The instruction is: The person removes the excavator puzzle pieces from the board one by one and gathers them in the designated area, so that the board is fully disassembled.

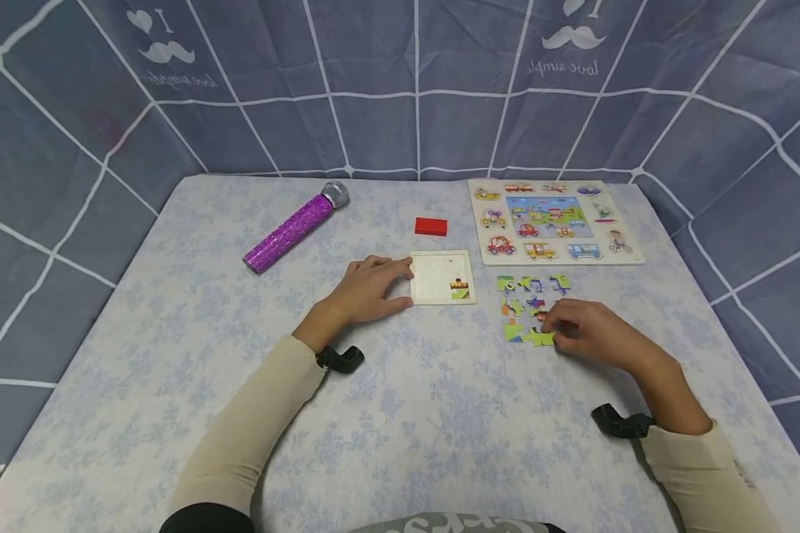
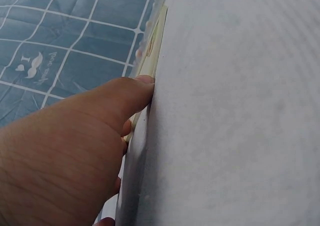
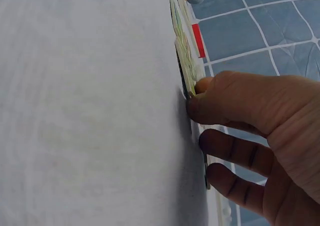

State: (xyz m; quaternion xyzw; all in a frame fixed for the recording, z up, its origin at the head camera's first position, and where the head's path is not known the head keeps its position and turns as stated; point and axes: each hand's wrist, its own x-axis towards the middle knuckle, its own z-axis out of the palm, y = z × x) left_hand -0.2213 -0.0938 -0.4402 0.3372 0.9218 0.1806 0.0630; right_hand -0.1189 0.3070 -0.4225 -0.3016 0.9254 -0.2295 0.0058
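My left hand (image 1: 368, 290) rests at the left edge of a small square wooden puzzle tray (image 1: 432, 278), its fingers and thumb spread and touching the frame. One picture puzzle piece (image 1: 460, 290) lies in the tray's lower right corner. To the right of the tray, several loose jigsaw pieces (image 1: 512, 307) are laid out in rows. With thumb and index finger, my right hand (image 1: 590, 333) pinches a green-edged puzzle piece (image 1: 541, 339) at the lower right of that group. In the right wrist view the other fingers (image 3: 235, 148) are loosely bent; the hand partly hides nearby pieces.
A larger wooden vehicle puzzle board (image 1: 553, 257) lies behind the loose pieces. A red block (image 1: 431, 226) sits behind the tray. Farther left is a glittery purple microphone (image 1: 290, 233). A grey-blue grid curtain (image 1: 380, 133) borders the table (image 1: 400, 429) at back and sides.
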